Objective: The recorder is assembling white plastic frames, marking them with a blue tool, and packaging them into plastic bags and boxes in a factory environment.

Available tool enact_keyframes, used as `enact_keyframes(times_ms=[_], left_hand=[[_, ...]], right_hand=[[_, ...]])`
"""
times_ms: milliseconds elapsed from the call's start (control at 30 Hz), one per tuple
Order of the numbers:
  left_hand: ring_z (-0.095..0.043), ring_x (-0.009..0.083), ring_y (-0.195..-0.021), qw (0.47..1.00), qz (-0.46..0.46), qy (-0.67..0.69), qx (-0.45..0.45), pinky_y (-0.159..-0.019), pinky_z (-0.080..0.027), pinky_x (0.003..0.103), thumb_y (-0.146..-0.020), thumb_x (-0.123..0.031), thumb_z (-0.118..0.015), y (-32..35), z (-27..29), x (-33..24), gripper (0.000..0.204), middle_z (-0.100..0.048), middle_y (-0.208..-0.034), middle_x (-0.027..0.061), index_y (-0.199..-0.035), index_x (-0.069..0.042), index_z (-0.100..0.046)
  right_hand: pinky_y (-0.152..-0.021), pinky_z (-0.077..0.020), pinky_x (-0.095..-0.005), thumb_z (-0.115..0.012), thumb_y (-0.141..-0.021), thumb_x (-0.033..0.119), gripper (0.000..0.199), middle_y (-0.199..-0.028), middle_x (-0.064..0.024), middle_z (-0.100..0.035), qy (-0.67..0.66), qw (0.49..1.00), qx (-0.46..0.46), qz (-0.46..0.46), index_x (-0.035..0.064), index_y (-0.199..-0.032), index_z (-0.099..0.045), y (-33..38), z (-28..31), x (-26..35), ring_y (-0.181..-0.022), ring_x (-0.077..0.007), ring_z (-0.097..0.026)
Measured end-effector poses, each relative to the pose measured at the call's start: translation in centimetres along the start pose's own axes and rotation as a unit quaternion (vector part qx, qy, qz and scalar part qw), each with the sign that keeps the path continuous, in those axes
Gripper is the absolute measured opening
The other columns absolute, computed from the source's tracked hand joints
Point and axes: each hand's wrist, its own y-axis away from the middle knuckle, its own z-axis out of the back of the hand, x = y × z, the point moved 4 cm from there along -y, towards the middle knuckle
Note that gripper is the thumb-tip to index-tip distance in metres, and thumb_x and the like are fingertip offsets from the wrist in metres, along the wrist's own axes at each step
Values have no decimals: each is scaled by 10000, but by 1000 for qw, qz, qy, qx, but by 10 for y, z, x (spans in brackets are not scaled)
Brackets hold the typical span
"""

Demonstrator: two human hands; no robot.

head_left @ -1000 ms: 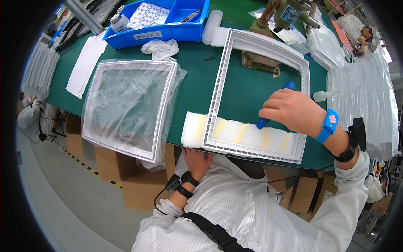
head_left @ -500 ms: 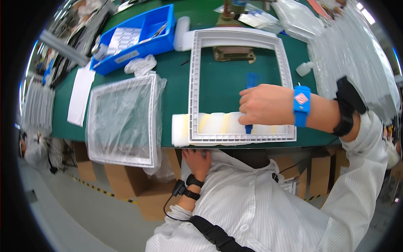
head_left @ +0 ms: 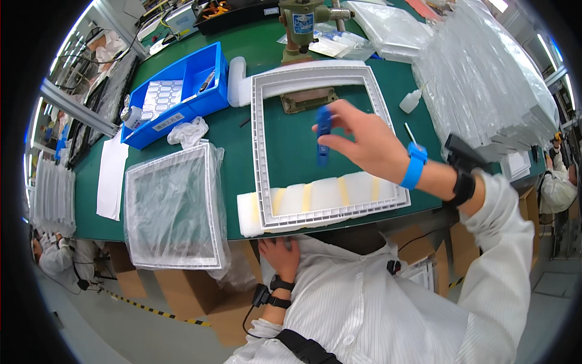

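My right hand [head_left: 357, 136] is closed on a slim blue handheld tool [head_left: 324, 136], pinched between thumb and fingers. It hangs upright over the opening of a white plastic frame [head_left: 259, 145]; its exact kind is blurred. The frame lies on the green bench, its near side on a white foam strip [head_left: 247, 212] with yellow bands and its far side on more white foam [head_left: 239, 82]. My left hand [head_left: 282, 255] is at the bench's front edge, below the frame's near left corner, fingers stretched and fingertips partly hidden, holding nothing visible.
A second white frame in a clear plastic bag [head_left: 176, 209] overhangs the front edge at left. Behind it are crumpled white material [head_left: 188, 131] and a blue divided bin [head_left: 209, 103]. A green metal press [head_left: 300, 36] stands at the back. Plastic-wrapped stacks [head_left: 479, 85] and a small bottle [head_left: 410, 101] are at right.
My right hand has lifted from the frame's near side toward the middle of its opening, carrying the blue tool. The view has shifted. My left hand stays at the bench edge.
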Motion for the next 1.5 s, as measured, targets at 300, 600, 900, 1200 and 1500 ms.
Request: enact_keyframes(times_ms=[300,600,900,1200,1500], left_hand=[[-362,519,-1279,999,-7,3,36,-1068,-267,623,-793,-340,-666,4,-8,7,575,-454,-1378,284,-1263,-18,-585],[-427,446,-1289,998,2,39,44,-1105,-222,597,-792,-340,-671,-2,-11,0,549,-564,-1315,217,-1247,-39,-609],[-457,442,-1256,999,-5,36,32,-1074,-257,586,-791,-354,-680,-6,-9,-4,530,-583,-1288,216,-1216,-40,-631],[-431,486,-1212,998,-11,61,31,-1013,-303,627,-769,-378,-653,4,-7,2,609,-526,-1303,251,-1273,-44,-586],[-624,339,-904,951,119,286,3,-814,-486,399,-878,-111,-567,-3,63,45,176,-684,-937,131,-897,1,-701]], right_hand=[[-971,-532,-315,-598,-991,193,206,-1116,-89,-619,-608,710,-201,-293,19,-1088,-541,31,-22,-44,-1063,-187,-626],[-1014,-518,-315,-564,-1008,193,209,-1116,-111,-630,-627,673,-253,-299,2,-1088,-539,38,-18,-65,-1074,-196,-637],[-1020,-517,-339,-549,-1016,201,211,-1116,-114,-628,-621,670,-270,-303,8,-1097,-525,37,-16,-69,-1082,-204,-636],[-865,-534,-310,-628,-974,272,216,-1062,-78,-669,-572,736,-203,-301,84,-1070,-583,29,-15,-63,-997,-173,-647],[-750,-577,-306,-629,-959,276,425,-1045,-141,-673,-302,896,44,-323,18,-1264,-484,-46,-32,-70,-878,-206,-693]])
